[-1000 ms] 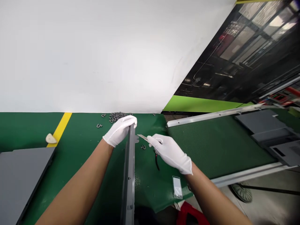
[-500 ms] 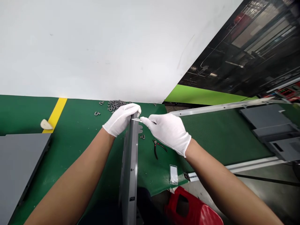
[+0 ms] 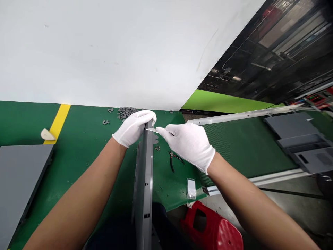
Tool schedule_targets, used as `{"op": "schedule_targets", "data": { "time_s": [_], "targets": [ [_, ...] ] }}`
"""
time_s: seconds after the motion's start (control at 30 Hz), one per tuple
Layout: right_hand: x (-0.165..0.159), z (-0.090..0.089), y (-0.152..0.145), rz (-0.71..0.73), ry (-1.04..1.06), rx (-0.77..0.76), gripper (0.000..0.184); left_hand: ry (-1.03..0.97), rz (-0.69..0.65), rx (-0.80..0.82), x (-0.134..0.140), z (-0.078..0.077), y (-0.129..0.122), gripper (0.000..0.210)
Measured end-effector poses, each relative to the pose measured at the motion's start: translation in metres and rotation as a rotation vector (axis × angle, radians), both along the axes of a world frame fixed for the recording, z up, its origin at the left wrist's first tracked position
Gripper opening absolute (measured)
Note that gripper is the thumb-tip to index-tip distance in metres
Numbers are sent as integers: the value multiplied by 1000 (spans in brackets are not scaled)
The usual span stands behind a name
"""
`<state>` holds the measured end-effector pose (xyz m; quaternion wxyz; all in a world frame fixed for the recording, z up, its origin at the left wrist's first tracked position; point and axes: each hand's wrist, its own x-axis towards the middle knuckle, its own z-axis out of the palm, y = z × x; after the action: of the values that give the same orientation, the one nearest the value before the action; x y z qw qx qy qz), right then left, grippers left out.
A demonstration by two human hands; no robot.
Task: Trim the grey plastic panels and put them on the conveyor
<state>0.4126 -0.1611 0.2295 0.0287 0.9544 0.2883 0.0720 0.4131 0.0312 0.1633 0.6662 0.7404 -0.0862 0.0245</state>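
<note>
A flat grey panel (image 3: 147,187) stands on edge in front of me, its narrow side facing up. My left hand (image 3: 135,126), in a white glove, grips the panel's far upper corner. In my gloved right hand (image 3: 186,142) is a knife, closed in my fingers; only its thin pointed blade (image 3: 151,130) shows, with the tip at the panel's edge near the left fingers. The knife's handle is hidden in the glove. Just beyond the panel lie a pile of small grey hook-shaped clips (image 3: 126,113) and, to the right, a pair of red-and-black cutters (image 3: 172,161).
Another grey panel (image 3: 24,173) lies on the green mat at left, near a cream-coloured piece (image 3: 47,134). A small clear packet (image 3: 191,188) rests by the mat's edge. Right of it runs a conveyor belt (image 3: 241,149) carrying grey parts (image 3: 299,139). Below is a red stool (image 3: 213,227).
The view has shifted slightly, so the scene sits a little higher. My right hand and the blade have drawn back a bit toward the right; the left hand keeps its hold.
</note>
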Motion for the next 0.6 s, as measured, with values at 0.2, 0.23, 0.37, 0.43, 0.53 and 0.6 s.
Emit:
{"op": "schedule_targets", "data": {
  "time_s": [0.2, 0.23, 0.37, 0.43, 0.53, 0.6],
  "targets": [
    [-3, 1, -2, -18, 11, 7, 65, -3, -1, -1, 1, -2, 1, 26],
    [-4, 1, -2, -20, 16, 8, 65, -6, 0, -2, 1, -2, 1, 26],
    [-5, 2, -3, -38, 50, -2, 64, -9, -2, -6, 1, -3, 1, 26],
    [-6, 2, -4, -49, 66, -4, 64, -12, 0, -4, 1, -4, 0, 26],
    [-7, 3, -5, -51, 78, -1, 65, -12, 7, -7, 1, -5, 0, 26],
    [-7, 2, -5, -52, 81, 0, 66, -8, 11, -12, 1, -5, 0, 26]
  ]
}}
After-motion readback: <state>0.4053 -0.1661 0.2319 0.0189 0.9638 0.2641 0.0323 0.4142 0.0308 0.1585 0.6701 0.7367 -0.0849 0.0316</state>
